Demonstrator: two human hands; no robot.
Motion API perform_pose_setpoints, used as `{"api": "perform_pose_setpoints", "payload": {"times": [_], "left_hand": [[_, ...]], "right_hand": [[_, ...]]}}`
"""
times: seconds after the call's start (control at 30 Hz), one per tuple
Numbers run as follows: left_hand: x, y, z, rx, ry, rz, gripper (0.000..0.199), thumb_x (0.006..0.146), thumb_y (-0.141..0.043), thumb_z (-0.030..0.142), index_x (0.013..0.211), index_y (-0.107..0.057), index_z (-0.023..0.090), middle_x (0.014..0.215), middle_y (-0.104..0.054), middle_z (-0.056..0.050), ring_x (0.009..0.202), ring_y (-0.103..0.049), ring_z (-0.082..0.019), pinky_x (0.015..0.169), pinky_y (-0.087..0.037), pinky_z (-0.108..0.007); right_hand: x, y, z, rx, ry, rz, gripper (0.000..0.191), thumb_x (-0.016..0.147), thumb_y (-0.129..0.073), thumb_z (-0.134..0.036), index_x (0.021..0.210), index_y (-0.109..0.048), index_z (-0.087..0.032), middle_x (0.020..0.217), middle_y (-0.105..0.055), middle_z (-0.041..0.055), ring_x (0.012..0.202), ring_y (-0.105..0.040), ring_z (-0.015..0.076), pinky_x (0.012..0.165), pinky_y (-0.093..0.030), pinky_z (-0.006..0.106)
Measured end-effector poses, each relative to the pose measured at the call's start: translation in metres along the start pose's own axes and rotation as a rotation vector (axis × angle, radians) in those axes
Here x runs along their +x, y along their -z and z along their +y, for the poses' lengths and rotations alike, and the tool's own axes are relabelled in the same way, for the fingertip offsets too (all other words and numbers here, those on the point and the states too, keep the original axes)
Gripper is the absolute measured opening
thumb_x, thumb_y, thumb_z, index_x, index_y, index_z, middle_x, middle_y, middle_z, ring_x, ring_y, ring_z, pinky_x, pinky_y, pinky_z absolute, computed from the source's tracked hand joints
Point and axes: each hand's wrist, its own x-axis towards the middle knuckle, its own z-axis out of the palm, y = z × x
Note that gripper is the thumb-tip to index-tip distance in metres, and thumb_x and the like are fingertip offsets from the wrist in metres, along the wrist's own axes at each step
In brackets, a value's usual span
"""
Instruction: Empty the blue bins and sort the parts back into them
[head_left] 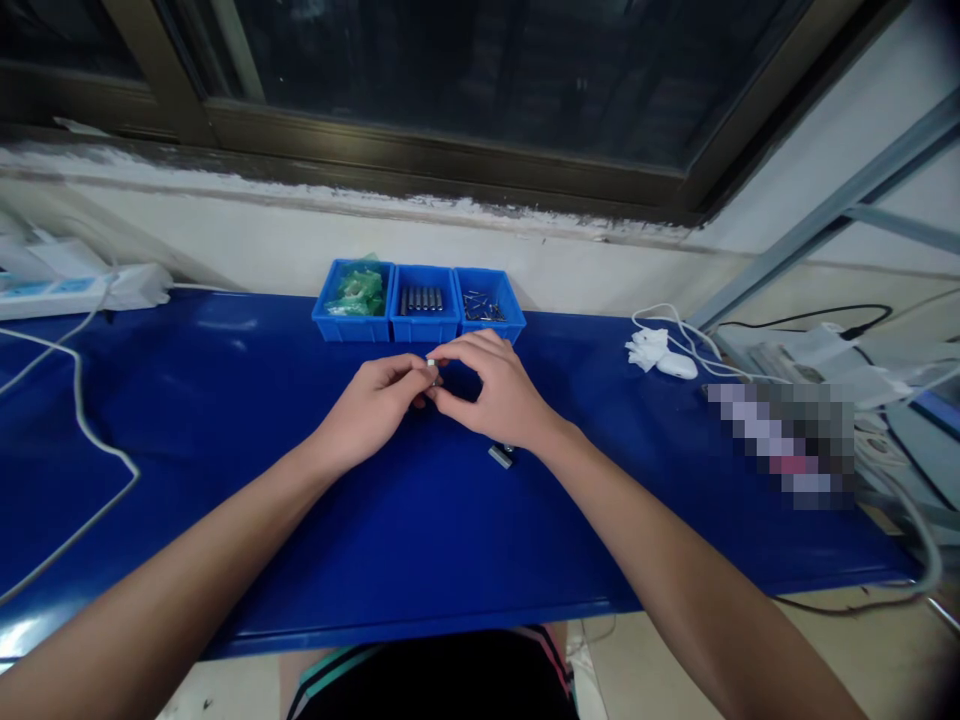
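Observation:
Both hands meet over the blue table [360, 560], in front of three blue bins. My left hand [382, 397] pinches a small part [431, 364] with a whitish top, mostly hidden by the fingers. Around the same part, the thumb and fingertips of my right hand [491, 388] close from the right. A small grey metal block [500, 457] lies on the table below my right wrist, with another dark piece partly hidden beside it. The left bin [352, 328] holds green plastic bags, the middle bin [425, 327] a row of metal cylinders, the right bin [495, 328] small metal pins.
A white power strip [112, 290] and a white cable [82, 400] are at the left. Crumpled white tissue [646, 349] and a white rounded object [677, 367] lie at the right, near cables and a metal frame [825, 215]. A wall and window stand behind the bins.

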Motion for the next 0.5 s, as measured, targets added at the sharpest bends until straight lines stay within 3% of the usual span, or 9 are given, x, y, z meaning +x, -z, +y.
{"api": "perform_pose_setpoints", "payload": {"times": [0.13,0.27,0.4,0.5], "left_hand": [[0.001,-0.001,-0.002,-0.033,0.037,0.078,0.046,0.093,-0.062,0.063,0.083,-0.071,0.019,0.081,-0.069,-0.005,0.073,-0.061,-0.018,0.065,-0.044,-0.030],[0.003,0.000,-0.004,-0.052,0.073,0.120,0.052,0.091,-0.064,0.068,0.092,-0.074,0.018,0.091,-0.072,-0.007,0.073,-0.062,-0.018,0.065,-0.044,-0.030],[0.003,0.001,-0.005,-0.028,0.068,0.102,0.049,0.090,-0.065,0.067,0.092,-0.074,0.018,0.090,-0.072,-0.006,0.075,-0.063,-0.019,0.068,-0.045,-0.031],[0.003,0.001,-0.006,-0.017,0.088,0.090,0.044,0.088,-0.067,0.062,0.093,-0.073,0.019,0.090,-0.073,-0.006,0.077,-0.064,-0.020,0.070,-0.046,-0.032]], "right_hand": [[0.009,0.005,0.005,0.001,-0.027,0.070,0.024,0.096,-0.071,-0.035,0.117,-0.077,-0.026,0.115,-0.080,0.0056,0.113,-0.068,0.0267,0.105,-0.048,0.047],[0.052,0.017,0.024,-0.098,-0.152,0.108,0.032,0.097,-0.070,-0.037,0.124,-0.079,-0.022,0.114,-0.080,0.0076,0.112,-0.066,0.0284,0.104,-0.047,0.047],[0.115,0.021,0.040,-0.302,-0.362,-0.215,0.025,0.094,-0.073,-0.037,0.113,-0.084,-0.025,0.111,-0.080,0.0086,0.125,-0.061,0.0356,0.110,-0.037,0.057],[0.149,0.015,0.042,-0.406,-0.410,-0.449,0.023,0.086,-0.083,-0.035,0.107,-0.086,-0.026,0.103,-0.079,0.0113,0.133,-0.054,0.0392,0.112,-0.033,0.061]]}}
